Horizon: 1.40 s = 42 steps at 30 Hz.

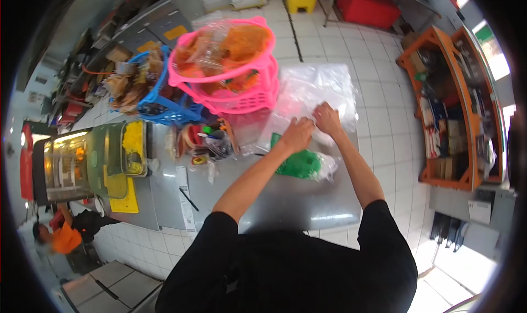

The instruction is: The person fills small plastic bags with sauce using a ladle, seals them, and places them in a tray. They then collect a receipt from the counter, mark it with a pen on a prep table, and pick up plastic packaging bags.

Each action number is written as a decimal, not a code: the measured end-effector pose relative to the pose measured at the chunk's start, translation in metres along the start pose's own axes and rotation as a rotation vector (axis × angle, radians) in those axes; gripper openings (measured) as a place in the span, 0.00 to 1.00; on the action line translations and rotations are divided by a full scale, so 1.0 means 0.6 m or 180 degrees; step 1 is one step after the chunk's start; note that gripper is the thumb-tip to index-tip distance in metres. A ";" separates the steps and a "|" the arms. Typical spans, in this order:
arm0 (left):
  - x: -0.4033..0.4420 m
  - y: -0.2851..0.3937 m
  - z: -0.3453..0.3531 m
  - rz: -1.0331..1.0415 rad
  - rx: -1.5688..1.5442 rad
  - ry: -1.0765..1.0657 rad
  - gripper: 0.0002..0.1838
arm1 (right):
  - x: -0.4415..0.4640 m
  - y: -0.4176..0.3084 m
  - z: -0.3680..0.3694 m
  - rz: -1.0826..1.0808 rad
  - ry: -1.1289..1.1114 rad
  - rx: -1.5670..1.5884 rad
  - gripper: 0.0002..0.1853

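Both hands are close together over a stack of clear plastic bags (324, 82) on the steel table. My left hand (298, 135) has its fingers bent and closed on the plastic. Beside it, my right hand (328, 119) also has curled fingers, pinching the plastic at the stack's near side. Under my left forearm lies a green bundle (301, 165) in clear plastic, partly covered by that arm. What lies under the fingertips is hidden.
Pink baskets (236, 100) with orange bagged contents stand at the back, beside a blue basket (170, 107). Left of me are a cluster of small items (206, 140), a black pen (189, 200) and a yellow food tray (133, 148). A person in orange (67, 239) is at far left.
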State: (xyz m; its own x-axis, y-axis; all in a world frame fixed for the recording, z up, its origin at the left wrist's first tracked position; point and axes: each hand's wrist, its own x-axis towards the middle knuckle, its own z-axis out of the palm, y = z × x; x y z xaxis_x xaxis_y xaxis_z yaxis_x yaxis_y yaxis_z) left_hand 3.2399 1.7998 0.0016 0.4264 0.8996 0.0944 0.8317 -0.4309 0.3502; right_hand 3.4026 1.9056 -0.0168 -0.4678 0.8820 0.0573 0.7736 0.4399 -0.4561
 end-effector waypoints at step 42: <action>-0.680 0.074 -0.222 -0.2485 -0.3847 0.1628 0.17 | -0.203 -0.459 -0.273 -0.0017 0.0698 0.0925 0.14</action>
State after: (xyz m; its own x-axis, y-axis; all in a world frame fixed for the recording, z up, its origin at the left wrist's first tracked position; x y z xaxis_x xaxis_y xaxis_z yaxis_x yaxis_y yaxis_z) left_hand 3.0557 1.4229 0.1029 -0.3429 0.9039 -0.2557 -0.1043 0.2339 0.9666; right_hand 3.3164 1.7049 0.2471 -0.3443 0.9089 0.2352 0.6028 0.4061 -0.6868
